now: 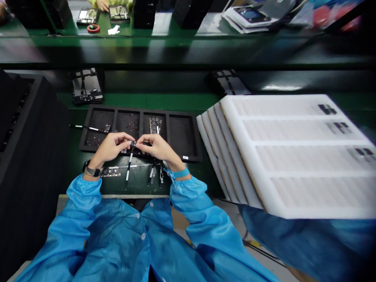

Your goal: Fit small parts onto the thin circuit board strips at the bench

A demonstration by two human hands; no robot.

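Note:
My left hand (113, 148) and my right hand (157, 148) meet over the front edge of a black compartmented tray (199, 137). Pinched between the fingertips of both is a small circuit board (133, 144), with a thin black-and-white flex cable (128, 169) hanging down toward me. In the tray's left compartment lies another small board (107, 128) with a strip cable. A panel of small boards (154, 125) sits in the third compartment. On the bench, a board strip (111, 172) lies near my left wrist, and several loose flex cables (152, 175) lie below my right hand.
Stacked white foam trays (246, 135) rise close on my right, and a tall black foam stack (32, 164) on my left. Dark device parts (86, 86) lie behind the tray. Across the bench are a red tape roll (93, 28) and another person's hand (102, 5).

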